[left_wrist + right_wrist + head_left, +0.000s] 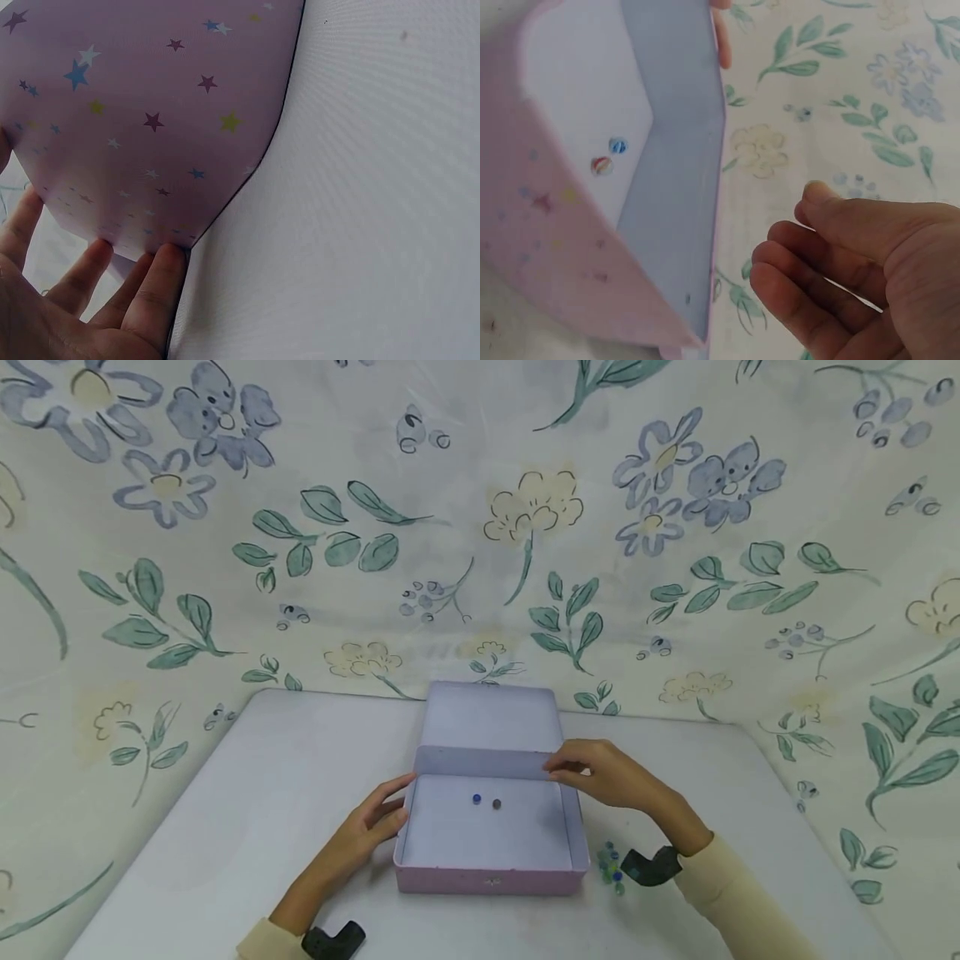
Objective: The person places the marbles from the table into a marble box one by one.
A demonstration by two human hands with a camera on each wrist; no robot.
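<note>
One open pink tin point(491, 860) is seen, two marbles point(486, 802) inside it, a small cluster of marbles point(611, 864) beside it, and two hands point(375, 822).

Soft, even light and washed-out colour in all our views.

We see only faint shadows under the tin point(491, 860) and the hands. Our head view bows the floral cloth point(480, 527) toward its edges. Both wrist views are hazy; the right hand point(855, 277) up close looks soft.
</note>
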